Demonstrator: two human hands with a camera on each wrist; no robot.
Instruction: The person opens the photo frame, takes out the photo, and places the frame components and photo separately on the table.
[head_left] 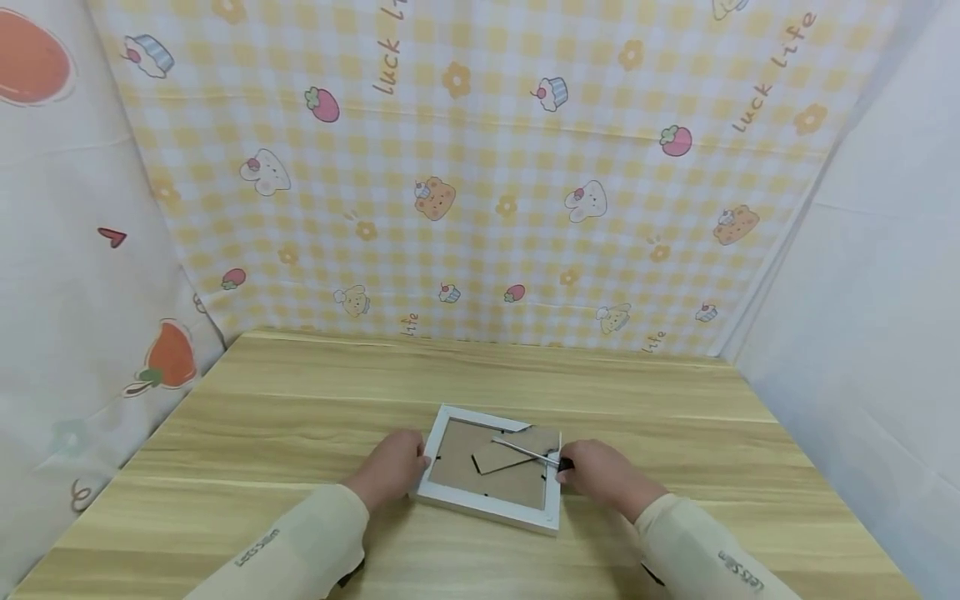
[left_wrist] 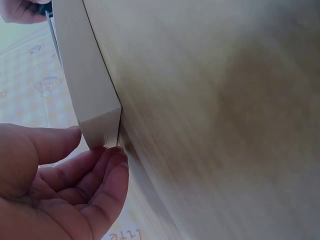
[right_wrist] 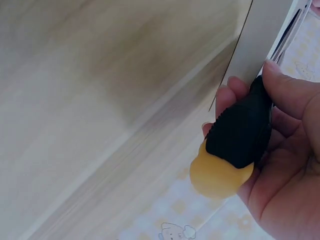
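Observation:
A white picture frame [head_left: 491,505] lies face down on the wooden table, slightly turned. Its brown backing board [head_left: 459,467] shows small black tabs along the edges and a stand flap with a dark outline. At the frame's left side, my left hand [head_left: 390,467] pinches the edge; in the left wrist view the thumb is on top and curled fingers are at the corner. My right hand [head_left: 603,475] grips a screwdriver [right_wrist: 235,135] by its black and yellow handle, beside the frame's right edge. The metal shaft [head_left: 521,450] reaches across the backing towards the upper middle.
The wooden table [head_left: 300,400] extends around the frame on all sides. Behind it hangs a yellow checked cloth [head_left: 480,250] with printed figures. Pale cloths hang at the left [head_left: 75,292] and right [head_left: 862,333] of the table.

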